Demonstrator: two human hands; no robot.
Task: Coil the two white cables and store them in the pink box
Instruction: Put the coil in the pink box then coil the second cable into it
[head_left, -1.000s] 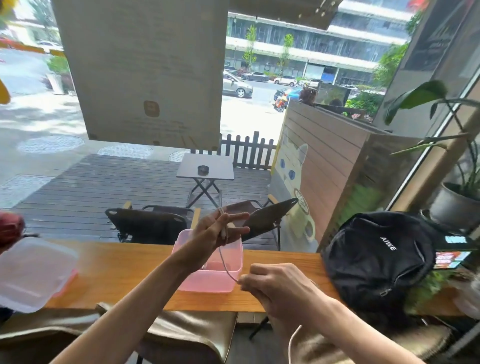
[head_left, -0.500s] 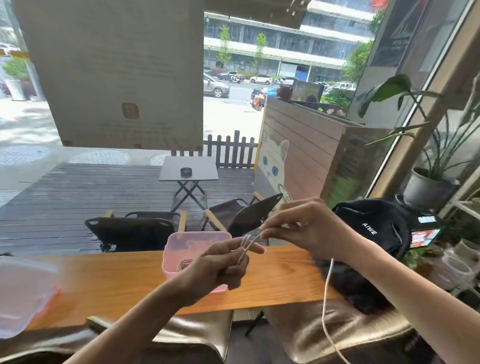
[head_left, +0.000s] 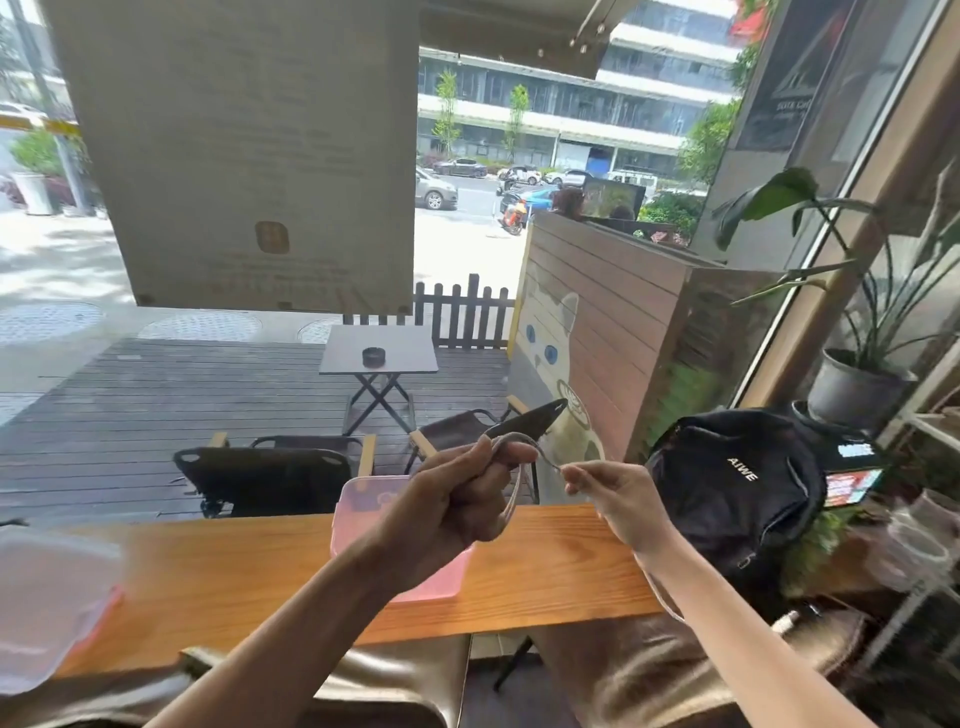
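My left hand (head_left: 457, 499) is raised above the pink box (head_left: 363, 506) and grips several loops of a white cable (head_left: 511, 501) hanging from its fingers. My right hand (head_left: 610, 491), just to the right, pinches the same cable, which runs taut to the left hand's fingertips. The cable's loose end trails down below my right forearm. The open pink box stands on the wooden counter (head_left: 234, 577), mostly hidden behind my left hand; what lies inside cannot be told.
A translucent lid (head_left: 47, 597) with a pink rim lies at the counter's left end. A black backpack (head_left: 727, 493) sits at the right end, next to a potted plant (head_left: 857, 384). A window lies beyond the counter; brown stools (head_left: 395, 680) stand below.
My right hand came down and toward the left hand, laying another loop of cable over the left fingers. The left hand rose a little above the box.
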